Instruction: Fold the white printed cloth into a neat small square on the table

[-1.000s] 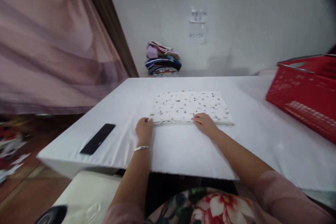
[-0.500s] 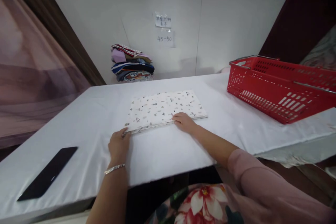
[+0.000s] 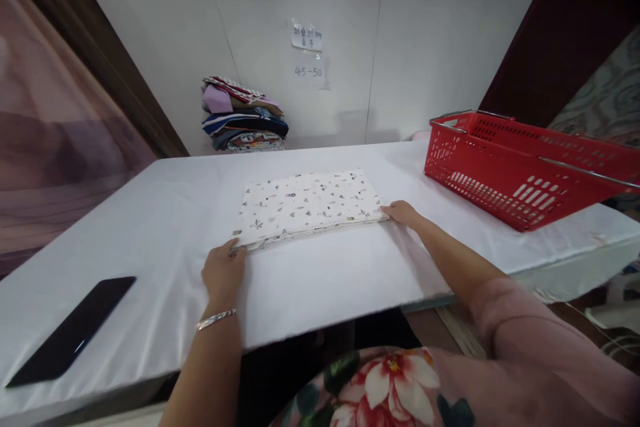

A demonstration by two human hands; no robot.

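A folded white cloth [image 3: 310, 203] with small printed motifs lies flat on the white-covered table [image 3: 310, 300], its layered edge toward me. My left hand [image 3: 224, 270], with a silver bracelet at the wrist, pinches the near left corner of the cloth. At the near right corner, my right hand [image 3: 403, 213] grips the cloth between thumb and fingers. Both hands rest low, close to the tabletop.
A red plastic basket [image 3: 500, 173] with metal handles stands on the right. To the left lies a black phone-like slab [image 3: 73, 333]. Folded fabrics [image 3: 245, 117] are stacked at the back by the wall [image 3: 420, 33], which bears handwritten paper signs [image 3: 309, 70].
My right hand has slid rightward along the cloth's near edge, from its middle right part to the corner, and now grips there. My left hand stays at the left corner. The view has shifted slightly.
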